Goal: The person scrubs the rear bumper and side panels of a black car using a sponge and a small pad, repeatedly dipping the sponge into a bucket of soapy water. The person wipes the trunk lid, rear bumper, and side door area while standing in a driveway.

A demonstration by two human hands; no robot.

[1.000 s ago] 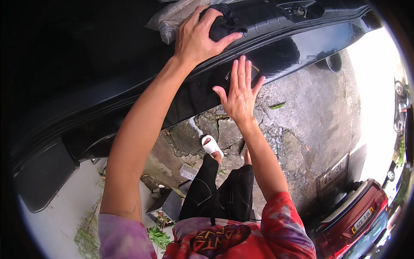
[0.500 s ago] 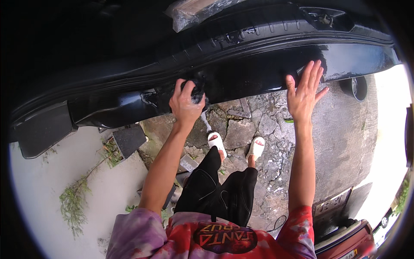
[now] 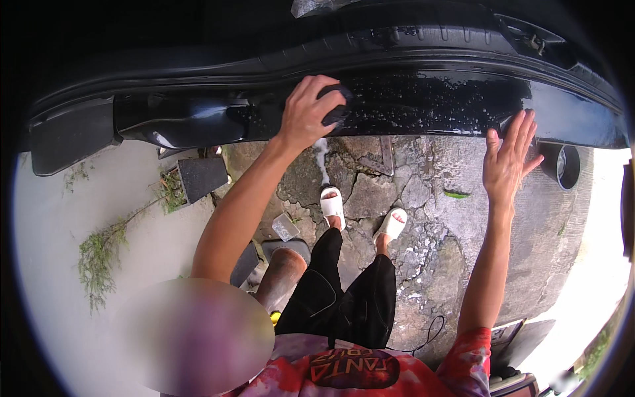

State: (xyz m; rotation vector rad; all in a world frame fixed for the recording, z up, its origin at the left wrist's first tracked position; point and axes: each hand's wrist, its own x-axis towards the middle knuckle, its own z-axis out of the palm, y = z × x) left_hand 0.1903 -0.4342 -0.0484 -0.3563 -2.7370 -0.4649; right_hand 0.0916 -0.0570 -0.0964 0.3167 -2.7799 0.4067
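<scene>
A black car bumper (image 3: 423, 99) runs across the top of the view, wet and flecked with suds. My left hand (image 3: 305, 112) presses a dark sponge (image 3: 336, 106) against the bumper's lower edge, and foamy water trickles from it to the ground. My right hand (image 3: 509, 162) is flat and spread, fingers apart, resting against the bumper further right and holding nothing. My feet in white sandals (image 3: 332, 204) stand on cracked wet pavement (image 3: 430, 251) below.
An exhaust pipe (image 3: 562, 165) shows under the bumper at the right. A dark square slab (image 3: 202, 177) and a small clear container (image 3: 284, 226) lie on the ground at the left. Weeds (image 3: 99, 255) grow on pale concrete. A dark object (image 3: 516, 341) sits at lower right.
My left hand with the sponge has slid right along the bumper. My right hand has dropped lower against the bumper. The view has tilted down and the bumper looks wetter.
</scene>
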